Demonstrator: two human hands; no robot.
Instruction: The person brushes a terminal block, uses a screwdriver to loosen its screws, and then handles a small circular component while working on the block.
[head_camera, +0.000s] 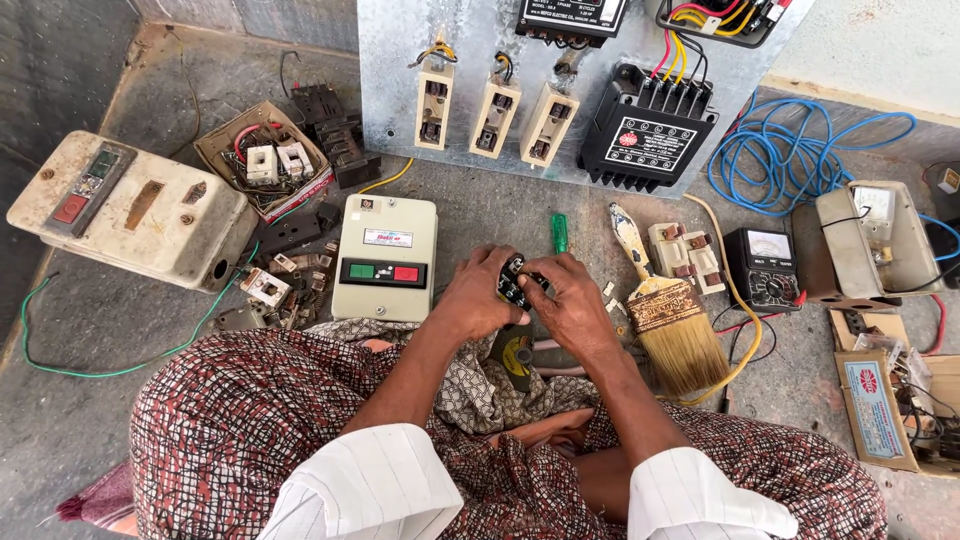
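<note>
White sleeves and a patterned wrap over crossed legs fill the near edge of the view. Both hands meet just beyond the lap: the left hand (478, 297) cups a small black electrical component (513, 283) from the left, and the right hand (572, 305) closes on it from the right, fingertips pinching its upper edge. Each grip is narrow and closed on that part. Directly below it, partly hidden, lies a yellow and black tool (516, 357).

On the concrete floor (130, 320), a paintbrush (668, 320) lies just beside the right hand, and a cream starter box (384, 258) with green and red buttons stands just left of the left hand. A green screwdriver (560, 232) lies just beyond the hands. Open floor shows only in narrow strips here. Farther off, a metal panel (400, 90) with mounted switchgear leans upright, blue cable (790, 150) coiled to its right.
</note>
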